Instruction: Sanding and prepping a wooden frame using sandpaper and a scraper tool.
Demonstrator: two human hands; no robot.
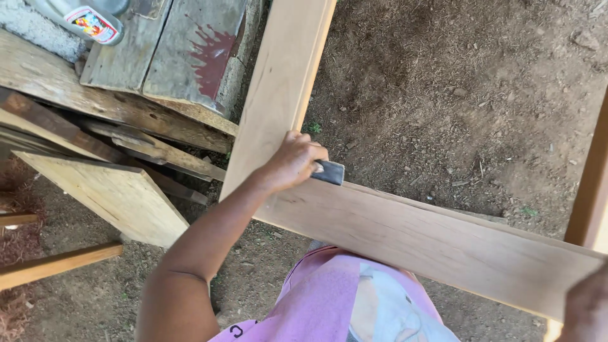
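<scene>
My left hand [292,161] is closed around a small dark grey block [329,172] and presses it on the inner corner where two pale wooden boards meet. One board [278,88] runs up and away. The other board [430,240] runs across to the right, in front of my pink shirt. Only part of my right hand [589,310] shows, at the lower right edge by the far end of that board; its fingers are out of view.
A third pale board [592,190] stands at the right edge. Left of the frame lie a plywood offcut [107,190], weathered planks [158,44] with a red stain, a plastic bottle [88,22] and a wooden strip [57,263]. Bare dirt ground [456,95] lies inside the frame.
</scene>
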